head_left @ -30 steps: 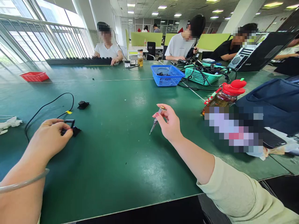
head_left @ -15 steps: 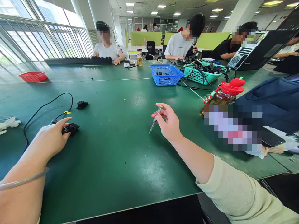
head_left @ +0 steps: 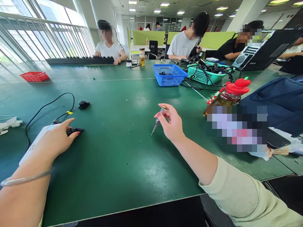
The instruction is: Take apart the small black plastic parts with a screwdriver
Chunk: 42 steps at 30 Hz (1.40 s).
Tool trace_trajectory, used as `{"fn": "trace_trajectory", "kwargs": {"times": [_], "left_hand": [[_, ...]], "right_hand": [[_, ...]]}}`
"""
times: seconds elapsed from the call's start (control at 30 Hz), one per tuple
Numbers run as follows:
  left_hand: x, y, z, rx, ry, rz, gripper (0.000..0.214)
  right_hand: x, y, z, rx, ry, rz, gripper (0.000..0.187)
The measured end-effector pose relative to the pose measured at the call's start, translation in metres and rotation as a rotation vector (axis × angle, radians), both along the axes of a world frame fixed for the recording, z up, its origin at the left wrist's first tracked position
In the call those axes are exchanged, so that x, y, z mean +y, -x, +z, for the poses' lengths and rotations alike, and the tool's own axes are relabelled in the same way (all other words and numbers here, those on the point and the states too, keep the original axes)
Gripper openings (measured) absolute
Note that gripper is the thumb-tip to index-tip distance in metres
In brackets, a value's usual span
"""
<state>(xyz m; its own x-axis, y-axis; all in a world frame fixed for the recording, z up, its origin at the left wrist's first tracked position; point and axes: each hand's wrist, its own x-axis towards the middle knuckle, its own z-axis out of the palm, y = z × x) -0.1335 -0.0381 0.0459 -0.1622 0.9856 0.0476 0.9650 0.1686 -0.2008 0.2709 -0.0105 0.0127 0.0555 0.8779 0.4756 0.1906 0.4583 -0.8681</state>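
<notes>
The left hand is palm down at nine o'clock, thumb and finger spread by a black piece; I can't tell if it grips. The right hand pinches a little screwdriver, tip pointing to seven o'clock.

glossy green tabletop. left: looped black cable, small black angular part. far left: red plastic tray. far mid-right: blue perforated plastic basket, teal perforated plastic basket beside it. right: red-lidded clear bottle.

Clear-handled screwdriver, tilted tip-down in R hand, sm. blk part at L hand
</notes>
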Motion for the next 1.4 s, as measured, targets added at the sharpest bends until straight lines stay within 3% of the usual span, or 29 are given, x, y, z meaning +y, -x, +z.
{"fn": "trace_trajectory", "kwargs": {"times": [0.13, 0.33, 0.43, 0.57, 0.83, 0.97, 1.1, 1.4], "left_hand": [[-0.006, -0.037, 0.004, -0.149, -0.023, -0.024, 0.066], [-0.030, -0.128, -0.005, -0.493, 0.088, -0.489, 0.060], [-0.037, -0.171, -0.005, -0.576, 0.108, -0.646, 0.058], [-0.030, -0.204, -0.006, -0.574, 0.108, -0.657, 0.056], [-0.015, -0.211, -0.030, -0.862, 0.028, -0.574, 0.049], [-0.009, -0.209, -0.035, -0.964, 0.053, -0.575, 0.050], [-0.002, -0.207, -0.039, -1.075, 0.103, -0.602, 0.050], [-0.001, -0.207, -0.041, -1.032, 0.089, -0.659, 0.052]], "right_hand": [[0.000, 0.000, -0.001, 0.010, -0.008, -0.002, 0.035], [-0.001, -0.001, 0.003, -0.068, -0.007, 0.026, 0.038], [-0.004, -0.001, 0.007, -0.194, -0.086, 0.101, 0.039], [-0.008, 0.000, 0.010, -0.291, -0.194, 0.192, 0.042], [-0.009, 0.000, 0.009, -0.226, -0.419, 0.061, 0.040], [-0.017, 0.004, 0.009, -0.114, -0.483, 0.119, 0.042], [-0.024, 0.008, 0.009, -0.168, -0.575, 0.186, 0.045], [-0.026, 0.008, 0.009, -0.225, -0.592, 0.191, 0.047]]}}
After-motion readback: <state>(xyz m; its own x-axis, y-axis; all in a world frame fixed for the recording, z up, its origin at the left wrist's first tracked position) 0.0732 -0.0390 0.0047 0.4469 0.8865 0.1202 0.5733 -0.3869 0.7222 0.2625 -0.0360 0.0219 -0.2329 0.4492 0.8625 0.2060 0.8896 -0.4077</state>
